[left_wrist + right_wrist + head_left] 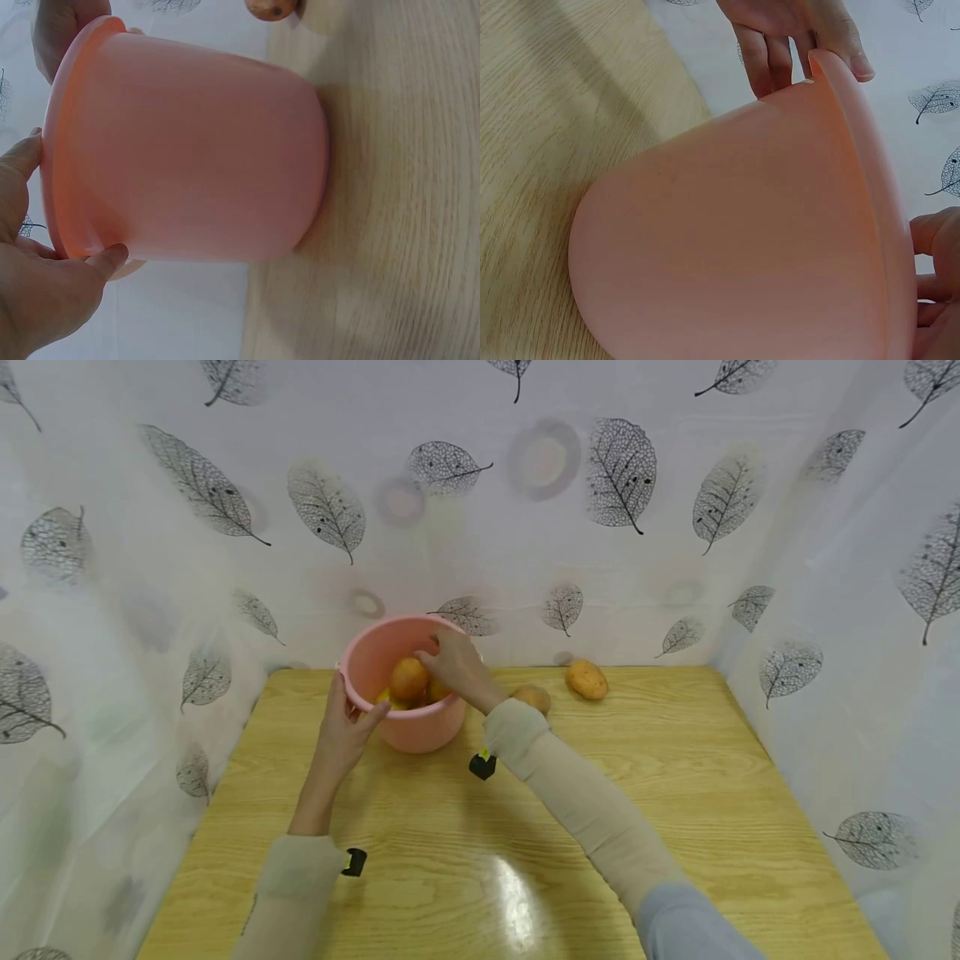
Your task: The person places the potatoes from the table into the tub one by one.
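A pink bucket [420,731] stands upright near the back of the table. My left hand [347,731] grips its rim at the near left side, with the thumb on the outer wall in the left wrist view. My right hand [459,668] reaches over the rim on the right, fingers down inside the bucket. Beside those fingers, a round orange-brown thing [408,678] lies in the bucket with other yellowish pieces. In the right wrist view the bucket's rim hides the right fingertips, so I cannot tell whether they hold anything.
Right of the bucket, a potato [587,680] lies at the table's back edge. A browner potato [532,697] sits between it and the bucket, partly behind the right forearm. A leaf-patterned curtain [517,552] encloses the wooden table [675,827] at the back and sides.
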Demonstrator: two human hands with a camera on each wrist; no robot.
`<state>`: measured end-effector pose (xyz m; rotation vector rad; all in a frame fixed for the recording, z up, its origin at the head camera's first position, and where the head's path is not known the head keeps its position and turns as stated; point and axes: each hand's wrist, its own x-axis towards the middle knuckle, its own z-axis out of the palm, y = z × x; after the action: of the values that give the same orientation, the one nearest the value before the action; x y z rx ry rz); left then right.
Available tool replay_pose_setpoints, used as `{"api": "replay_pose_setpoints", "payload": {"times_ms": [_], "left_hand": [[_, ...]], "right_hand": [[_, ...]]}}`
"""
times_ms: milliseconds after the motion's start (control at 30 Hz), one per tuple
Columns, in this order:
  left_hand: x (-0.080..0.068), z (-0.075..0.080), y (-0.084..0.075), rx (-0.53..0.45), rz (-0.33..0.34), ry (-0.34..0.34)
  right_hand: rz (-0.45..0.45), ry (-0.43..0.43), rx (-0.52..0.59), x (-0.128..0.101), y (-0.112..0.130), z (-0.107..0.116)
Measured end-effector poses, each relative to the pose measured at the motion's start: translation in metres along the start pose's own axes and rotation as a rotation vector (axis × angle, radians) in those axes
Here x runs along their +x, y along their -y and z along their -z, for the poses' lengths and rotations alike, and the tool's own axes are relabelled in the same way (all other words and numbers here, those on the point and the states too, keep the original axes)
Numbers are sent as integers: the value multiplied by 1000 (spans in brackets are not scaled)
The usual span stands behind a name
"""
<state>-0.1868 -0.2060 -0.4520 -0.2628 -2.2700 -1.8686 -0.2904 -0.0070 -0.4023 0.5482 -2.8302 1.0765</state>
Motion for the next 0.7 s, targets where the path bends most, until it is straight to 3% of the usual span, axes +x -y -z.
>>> {"api": "replay_pose_setpoints", "payload": {"times_ms": [367,700], "left_hand": [[1,-1,-1,-2,16,-3],[-1,-1,-5,7,20,-8]], "right_hand": [[134,-51,69,-5,-6,7],[168,-140,222,-20,-20,29]]}}
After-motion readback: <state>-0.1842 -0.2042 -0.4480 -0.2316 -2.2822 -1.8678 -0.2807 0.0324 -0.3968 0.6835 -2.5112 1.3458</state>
